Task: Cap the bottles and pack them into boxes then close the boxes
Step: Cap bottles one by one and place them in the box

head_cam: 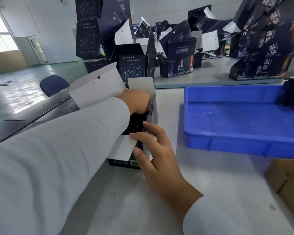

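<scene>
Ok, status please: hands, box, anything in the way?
Left hand reaching into the open box, grip hidden. Right hand steadying its near flap. Bottles waiting in blue tray. Nothing blocking.

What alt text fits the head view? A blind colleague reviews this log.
A person's left hand reaches into an open dark box on a white table while the right hand steadies its near flap. A blue tray holding dark bottles sits right.
</scene>
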